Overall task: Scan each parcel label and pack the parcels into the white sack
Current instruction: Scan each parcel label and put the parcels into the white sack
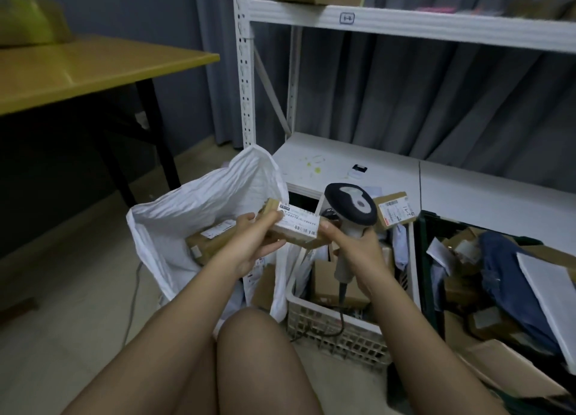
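My left hand (254, 240) grips a small cardboard parcel (296, 227) with a white barcode label facing up, held over the gap between sack and basket. My right hand (352, 246) grips the handle of a grey and black barcode scanner (350, 204), whose head rises just right of the parcel; the thumb touches the parcel's right end. The white sack (218, 193) stands open to the left, with a labelled cardboard parcel (212, 237) lying inside it.
A white plastic basket (339, 330) with several boxes sits below the scanner. A dark crate (420, 259) of parcels and blue cloth stands at the right. White shelving (343, 165) is behind, a yellow table (93, 68) at left. My knees fill the bottom.
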